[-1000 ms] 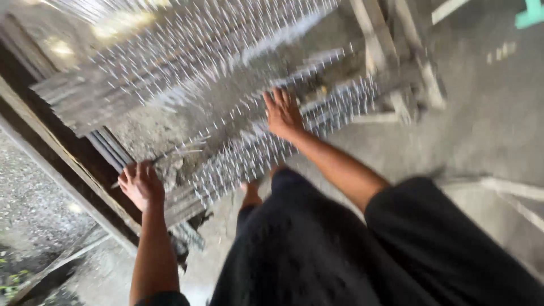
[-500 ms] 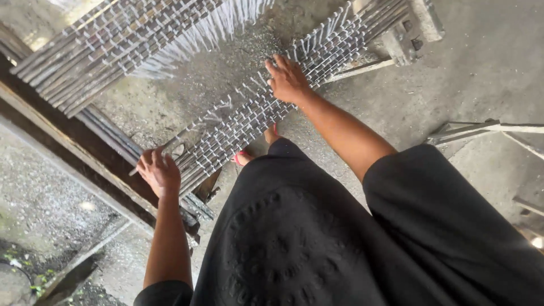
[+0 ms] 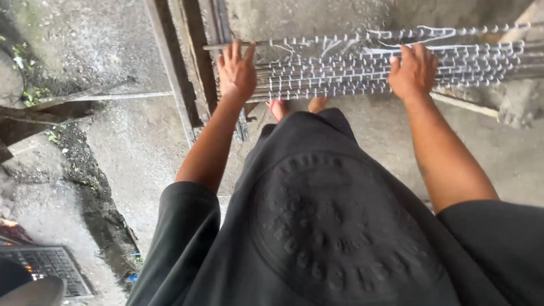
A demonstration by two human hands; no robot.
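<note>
A long cage of steel bars tied with wire [image 3: 340, 71] lies level in front of me, running from the middle to the right edge. My left hand [image 3: 237, 71] rests on its left end with the fingers curled over the bars. My right hand [image 3: 413, 71] grips the bars further right. Both arms are stretched forward over my black shirt. My feet [image 3: 297, 106] show just below the cage.
Dark steel beams [image 3: 181, 73] run down the concrete floor at the left, under the cage's end. A thin bar [image 3: 102, 97] lies across the floor at the left. A metal grate [image 3: 48, 269] sits at the lower left, with dirt and weeds nearby.
The cage went from slanting across the view to lying level in front of me. Both hands stayed on it, now higher in the view. The view has swung to the left.
</note>
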